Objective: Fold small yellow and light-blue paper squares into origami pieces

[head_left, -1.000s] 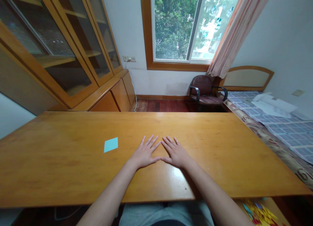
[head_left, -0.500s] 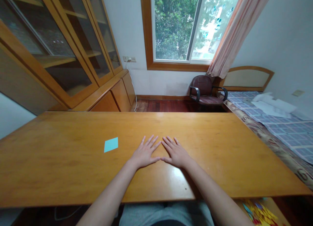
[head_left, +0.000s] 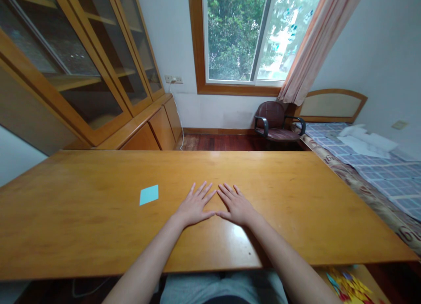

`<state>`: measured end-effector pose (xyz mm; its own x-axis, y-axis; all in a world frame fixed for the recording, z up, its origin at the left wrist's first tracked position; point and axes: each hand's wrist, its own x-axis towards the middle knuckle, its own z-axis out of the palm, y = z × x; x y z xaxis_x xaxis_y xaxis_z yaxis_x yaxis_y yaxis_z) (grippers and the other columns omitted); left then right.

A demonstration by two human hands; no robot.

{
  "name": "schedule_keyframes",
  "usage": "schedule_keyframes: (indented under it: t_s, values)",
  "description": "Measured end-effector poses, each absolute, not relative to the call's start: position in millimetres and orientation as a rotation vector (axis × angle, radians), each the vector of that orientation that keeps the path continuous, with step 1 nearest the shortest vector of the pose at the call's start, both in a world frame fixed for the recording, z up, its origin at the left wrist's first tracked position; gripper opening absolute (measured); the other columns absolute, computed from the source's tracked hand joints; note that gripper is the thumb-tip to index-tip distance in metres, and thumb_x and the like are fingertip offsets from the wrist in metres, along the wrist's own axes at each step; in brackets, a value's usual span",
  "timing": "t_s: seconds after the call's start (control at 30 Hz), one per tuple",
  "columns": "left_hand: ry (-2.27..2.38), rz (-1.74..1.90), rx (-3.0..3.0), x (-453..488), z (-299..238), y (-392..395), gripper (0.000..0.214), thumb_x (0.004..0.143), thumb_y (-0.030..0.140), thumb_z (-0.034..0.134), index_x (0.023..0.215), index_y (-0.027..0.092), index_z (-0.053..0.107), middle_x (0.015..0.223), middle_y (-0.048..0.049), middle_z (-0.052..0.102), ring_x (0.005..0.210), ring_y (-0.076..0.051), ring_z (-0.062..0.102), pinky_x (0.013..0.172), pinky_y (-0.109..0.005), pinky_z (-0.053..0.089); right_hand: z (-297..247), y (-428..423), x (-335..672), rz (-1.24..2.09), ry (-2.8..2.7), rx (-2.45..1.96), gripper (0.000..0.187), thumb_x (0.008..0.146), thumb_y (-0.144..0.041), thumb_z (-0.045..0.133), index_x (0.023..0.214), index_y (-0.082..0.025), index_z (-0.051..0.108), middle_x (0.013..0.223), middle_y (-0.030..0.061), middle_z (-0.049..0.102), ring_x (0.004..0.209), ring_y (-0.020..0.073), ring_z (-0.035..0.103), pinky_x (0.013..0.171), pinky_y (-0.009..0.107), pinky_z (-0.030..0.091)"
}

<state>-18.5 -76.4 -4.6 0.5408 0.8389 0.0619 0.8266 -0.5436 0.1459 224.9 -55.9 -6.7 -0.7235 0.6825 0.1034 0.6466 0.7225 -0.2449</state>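
My left hand [head_left: 194,206] lies flat on the wooden table [head_left: 98,234], palm down with its fingers spread. Beside it my right hand [head_left: 237,206] rests the same way, fingers apart on the tabletop. The tips of the two thumbs meet or nearly meet, and the index fingertips are close together. Neither hand holds anything. To the left of my left hand, apart from it, a light blue square of paper [head_left: 149,194] lies flat on the table.
Beyond the table's far edge stand a glass-fronted cabinet [head_left: 95,71] on the left and a brown armchair [head_left: 275,122] below the window. A bed [head_left: 371,150] runs along the right side. Under the near right edge, colourful items [head_left: 353,286] sit on a lower surface.
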Motion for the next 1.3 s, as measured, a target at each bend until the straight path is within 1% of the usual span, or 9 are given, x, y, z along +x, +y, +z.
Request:
schedule_keyframes:
  t_s: [0.33, 0.77, 1.3]
  values:
    - [1.448, 0.210, 2.708, -18.8, -10.0, -75.2, 0.081, 0.089, 0.074, 0.036, 0.155, 0.034, 0.013, 0.162, -0.0053, 0.021, 0.149, -0.028, 0.014, 0.120, -0.055, -0.001, -3.0, -56.3, 224.1, 0.286, -2.748, -1.077, 0.085, 0.091, -0.071, 0.036, 0.154, -0.016, 0.026, 0.160, 0.0132, 0.023, 0.149, 0.0293, 0.018, 0.121, 0.055, 0.009]
    - [1.444, 0.207, 2.695, -19.3, -8.7, -74.7, 0.080, 0.088, 0.074, 0.036, 0.155, 0.034, 0.016, 0.162, -0.0052, 0.021, 0.149, -0.029, 0.014, 0.119, -0.056, 0.000, -2.7, -56.0, 224.9, 0.302, -2.754, -1.076, 0.083, 0.091, -0.072, 0.036, 0.154, -0.019, 0.027, 0.161, 0.0121, 0.022, 0.149, 0.0295, 0.016, 0.120, 0.055, 0.010]
    - [1.443, 0.233, 2.710, -19.1, -9.4, -75.1, 0.080, 0.088, 0.073, 0.037, 0.155, 0.034, 0.017, 0.162, -0.0047, 0.021, 0.149, -0.029, 0.015, 0.119, -0.056, 0.001, -5.3, -55.5, 225.4, 0.272, -2.753, -1.064, 0.084, 0.090, -0.071, 0.037, 0.154, -0.018, 0.027, 0.160, 0.0128, 0.023, 0.149, 0.0303, 0.018, 0.120, 0.056, 0.011]
